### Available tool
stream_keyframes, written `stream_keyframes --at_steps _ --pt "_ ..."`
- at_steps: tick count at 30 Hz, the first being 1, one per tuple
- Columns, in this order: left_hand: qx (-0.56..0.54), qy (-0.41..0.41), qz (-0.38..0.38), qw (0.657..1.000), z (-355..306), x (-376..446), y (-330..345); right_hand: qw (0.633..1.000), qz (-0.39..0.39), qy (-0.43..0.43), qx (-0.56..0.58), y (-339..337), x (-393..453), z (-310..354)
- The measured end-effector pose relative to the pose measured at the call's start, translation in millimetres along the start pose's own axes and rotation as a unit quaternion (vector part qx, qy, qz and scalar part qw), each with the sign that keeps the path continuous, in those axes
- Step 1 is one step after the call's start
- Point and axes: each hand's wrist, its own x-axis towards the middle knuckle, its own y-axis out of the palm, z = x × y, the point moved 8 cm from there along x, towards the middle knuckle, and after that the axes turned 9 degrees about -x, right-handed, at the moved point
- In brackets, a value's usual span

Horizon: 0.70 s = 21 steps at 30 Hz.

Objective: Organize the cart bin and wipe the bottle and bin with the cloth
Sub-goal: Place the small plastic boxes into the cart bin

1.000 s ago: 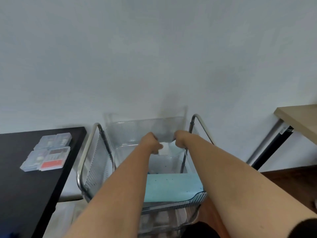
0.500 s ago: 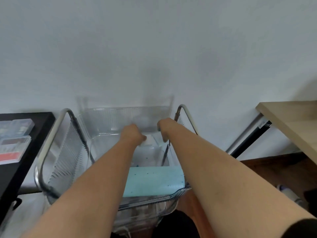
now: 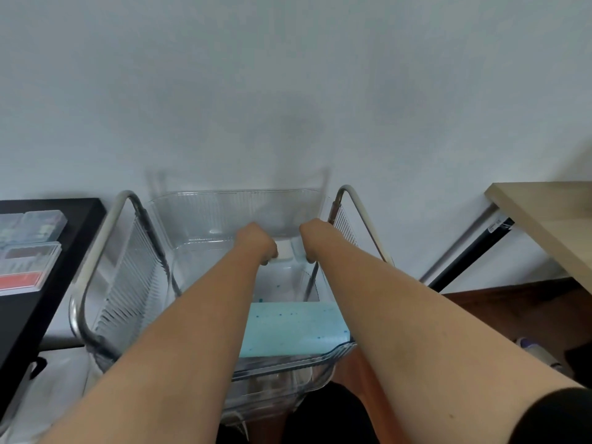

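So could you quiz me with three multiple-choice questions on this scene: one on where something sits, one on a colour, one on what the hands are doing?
1. Where is the clear bin?
A. in the metal cart
B. on the black table
C. on the floor

2. What colour is the flat pad in the bin?
A. red
B. light blue
C. yellow

3. What do the left hand and right hand do?
A. hang idle
B. hold a white object between them
C. grip the cart rails

Answers: 1 A, cart rails flank the bin; 2 B, pale blue surface; 3 B, curled fingers meet at the object.

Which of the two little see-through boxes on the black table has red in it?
The nearer clear plastic box, showing red at its bottom edge; the farther clear plastic box behind it looks grey.
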Motion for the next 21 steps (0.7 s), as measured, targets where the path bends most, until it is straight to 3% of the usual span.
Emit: stream_keyframes --at_steps 12,17,21 --pt "-0.053 0.034 0.015 0.998 -9 4 11 0.999 0.025 0.030 -0.005 6 10 -2" --pt "0.076 0.103 0.015 0.992 -21 -5 20 0.999 0.018 0.032 -0.012 5 9 -3" --pt "0.093 0.113 -0.005 0.989 -23 -3 15 0.999 -0.003 0.036 -0.010 5 7 -5"
